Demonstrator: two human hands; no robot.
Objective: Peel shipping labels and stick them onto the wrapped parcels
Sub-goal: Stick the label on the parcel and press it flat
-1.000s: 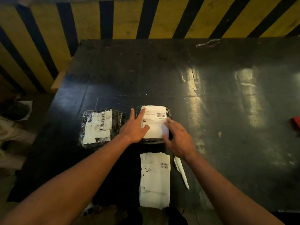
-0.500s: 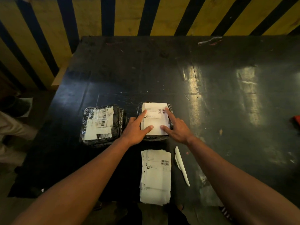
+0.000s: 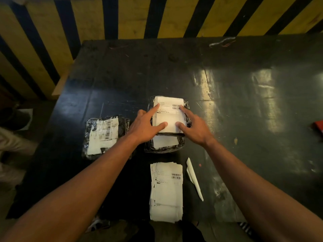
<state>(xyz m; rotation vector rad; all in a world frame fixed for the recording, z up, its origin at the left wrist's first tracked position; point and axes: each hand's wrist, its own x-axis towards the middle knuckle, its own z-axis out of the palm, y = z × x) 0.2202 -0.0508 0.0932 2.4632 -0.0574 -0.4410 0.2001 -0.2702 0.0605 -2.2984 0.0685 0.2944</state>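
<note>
A black-wrapped parcel (image 3: 186, 109) with a white shipping label (image 3: 170, 116) lies at the table's middle. My left hand (image 3: 146, 124) presses the label's left side, index finger and thumb straight on the paper. My right hand (image 3: 194, 127) presses the right side the same way. Under the near edge shows a second black parcel (image 3: 164, 147) with its own white label. A third labelled parcel (image 3: 104, 135) lies to the left. A stack of unpeeled labels (image 3: 167, 191) sits near the front edge.
A white strip of peeled backing (image 3: 194, 179) lies right of the label stack. The dark table (image 3: 244, 102) stretches far to the right, with a red object (image 3: 319, 126) at its right edge. A yellow-and-black striped wall stands behind.
My right hand left the label's near right corner and now lies along its right side. The top parcel shifted away from me, uncovering the labelled parcel beneath.
</note>
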